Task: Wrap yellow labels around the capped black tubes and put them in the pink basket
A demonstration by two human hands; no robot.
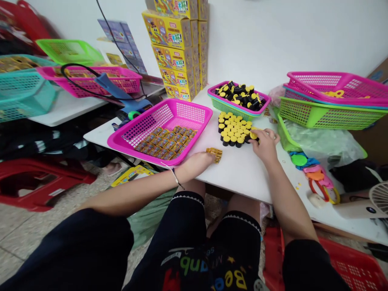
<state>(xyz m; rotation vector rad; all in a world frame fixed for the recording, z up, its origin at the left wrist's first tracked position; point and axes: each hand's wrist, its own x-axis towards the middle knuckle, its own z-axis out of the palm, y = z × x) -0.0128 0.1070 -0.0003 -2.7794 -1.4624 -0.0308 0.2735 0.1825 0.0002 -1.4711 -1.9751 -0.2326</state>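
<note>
My left hand (203,161) is at the table's front edge, its fingers closed on a small gold printed piece (216,154); how many layers it has I cannot tell. My right hand (265,144) pinches a small black cup with a yellow top (253,136) at the right side of a tight group of such cups (233,127) standing upright. Left of the group lies a pink basket (194,113) with rows of gold-wrapped pieces (166,142) in its front part. Behind the group, a pink basket (212,92) stacked on others holds a loose heap of black and yellow cups (239,95).
Yellow printed boxes (172,56) are stacked against the wall. A blue-handled tool (113,89) with a black cable stands behind the left basket. Stacked baskets (318,113), tape rolls (325,192) and a white fan (378,198) are on the right. A red stool (45,186) stands left.
</note>
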